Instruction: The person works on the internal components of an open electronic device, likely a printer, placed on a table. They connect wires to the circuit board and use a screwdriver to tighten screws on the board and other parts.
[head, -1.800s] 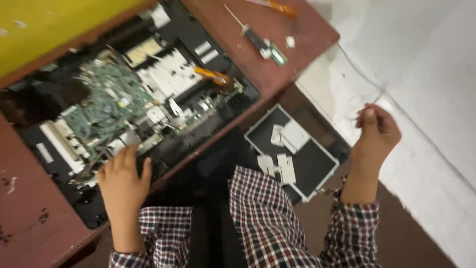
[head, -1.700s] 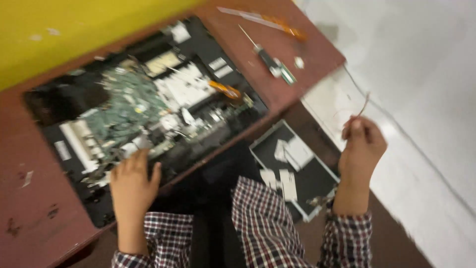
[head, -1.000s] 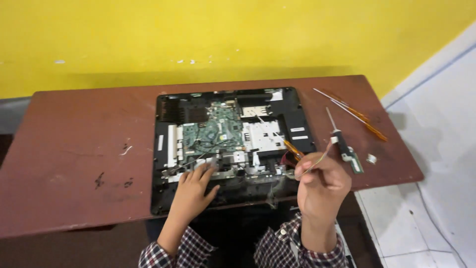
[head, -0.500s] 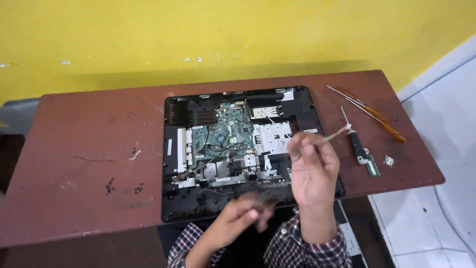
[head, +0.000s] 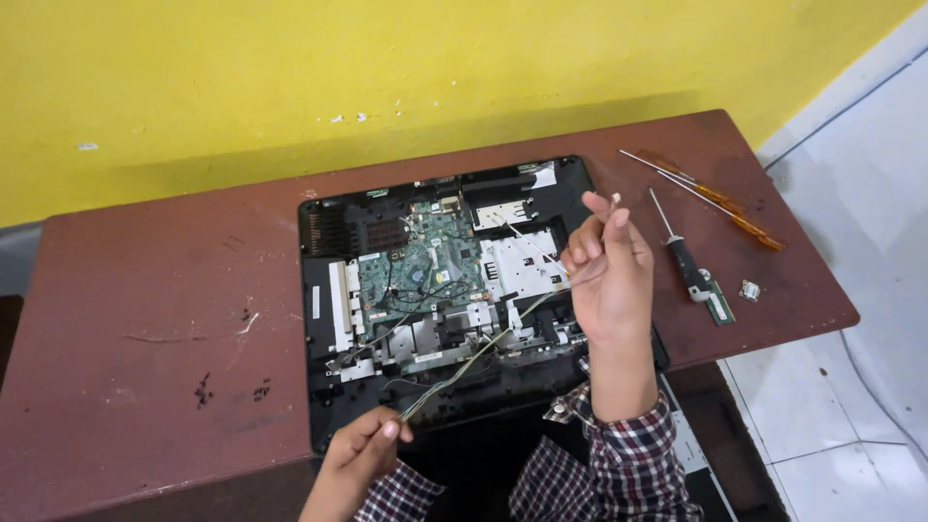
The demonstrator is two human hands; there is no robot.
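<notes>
An opened black laptop chassis (head: 319,387) lies on a brown table (head: 155,319), its green circuit board (head: 425,266) and metal plates exposed. A thin bundle of wires (head: 474,353) stretches over it between my two hands. My right hand (head: 609,266) is raised above the chassis's right side, fingers pinching the cable's upper end with its small white connector. My left hand (head: 360,447) sits at the near table edge, gripping the cable's lower end.
A black-handled screwdriver (head: 681,251) lies right of the chassis, with two orange-handled screwdrivers (head: 710,193) beyond it and a small metal part (head: 749,289) near the table's right edge. A yellow wall is behind. White tiled floor lies to the right.
The view swung from the floor side up to the table. My right hand came from beside the table to above the chassis. My left hand left the board and took the cable's lower end.
</notes>
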